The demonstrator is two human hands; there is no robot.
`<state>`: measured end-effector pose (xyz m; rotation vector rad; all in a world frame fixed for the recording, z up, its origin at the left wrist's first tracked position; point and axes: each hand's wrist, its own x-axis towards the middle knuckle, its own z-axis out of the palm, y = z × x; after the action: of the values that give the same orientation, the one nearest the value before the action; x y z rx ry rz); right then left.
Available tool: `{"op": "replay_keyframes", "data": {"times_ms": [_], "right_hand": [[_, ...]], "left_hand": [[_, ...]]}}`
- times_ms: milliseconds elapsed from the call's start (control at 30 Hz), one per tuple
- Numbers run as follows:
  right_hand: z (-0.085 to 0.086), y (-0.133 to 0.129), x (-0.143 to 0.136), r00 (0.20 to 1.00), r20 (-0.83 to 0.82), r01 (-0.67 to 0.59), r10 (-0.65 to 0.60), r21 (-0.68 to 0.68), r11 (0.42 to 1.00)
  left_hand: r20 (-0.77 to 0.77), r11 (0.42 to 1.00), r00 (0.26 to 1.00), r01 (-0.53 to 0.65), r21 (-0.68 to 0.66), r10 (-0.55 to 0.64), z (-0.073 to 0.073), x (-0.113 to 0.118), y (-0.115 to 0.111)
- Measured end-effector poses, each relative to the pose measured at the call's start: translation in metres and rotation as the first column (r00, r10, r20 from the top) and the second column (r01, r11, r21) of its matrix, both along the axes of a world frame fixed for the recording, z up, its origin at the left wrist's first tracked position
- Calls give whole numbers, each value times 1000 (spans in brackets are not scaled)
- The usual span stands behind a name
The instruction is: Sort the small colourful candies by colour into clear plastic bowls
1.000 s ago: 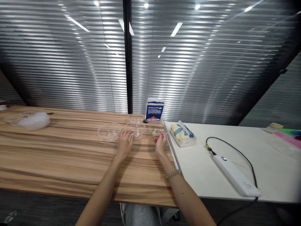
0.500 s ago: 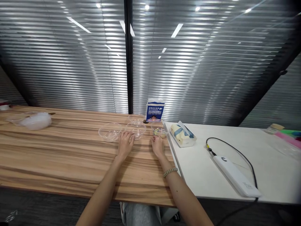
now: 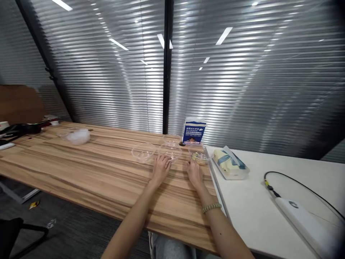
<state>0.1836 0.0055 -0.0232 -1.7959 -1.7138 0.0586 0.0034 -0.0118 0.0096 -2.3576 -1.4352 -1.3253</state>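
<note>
**Wooden surface with clear bowls, both hands laid flat**

Wooden surface (image 3: 94, 172) is being shown before slatted blinds; the clear bowls are hard to make out against the grain, and the white device (image 3: 309, 226) is being cut off at the right edge. Left hand (image 3: 161, 168) is being rested palm down, fingers spread loosely, holding nothing, fingertips touching the middle bowl (image 3: 169, 153). Right hand (image 3: 194, 172) is being kept flat and empty just beside the small bowl (image 3: 199, 157) near the tissue pack (image 3: 229, 163).

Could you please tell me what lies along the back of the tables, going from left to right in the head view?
White plastic bag → clear bowl → blue packet → tissue pack → white power strip.
</note>
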Motion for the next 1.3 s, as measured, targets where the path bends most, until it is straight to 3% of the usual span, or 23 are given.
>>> {"op": "replay_keyframes", "data": {"times_ms": [333,467,600,733,1033,1300], "right_hand": [[15,-10,1,992,-126,-6,8,15,1000],[18,-14,0,966,-158,-200,207,55,978],[21,-19,-7,926,-57,-374,373,-13,927],[20,-20,-9,925,0,-379,379,-48,924],[9,-13,-5,916,-43,-401,399,-43,915],[13,-17,-5,899,-21,-437,437,-31,899]], "left_hand": [[33,999,999,39,18,-40,1,-1,3],[28,999,999,35,22,-36,0,-1,4],[32,999,999,32,38,-33,0,-1,5],[34,999,999,25,38,-26,-1,-1,5],[49,999,998,37,26,-38,0,0,5],[31,999,999,28,23,-29,-4,-2,7]]}}
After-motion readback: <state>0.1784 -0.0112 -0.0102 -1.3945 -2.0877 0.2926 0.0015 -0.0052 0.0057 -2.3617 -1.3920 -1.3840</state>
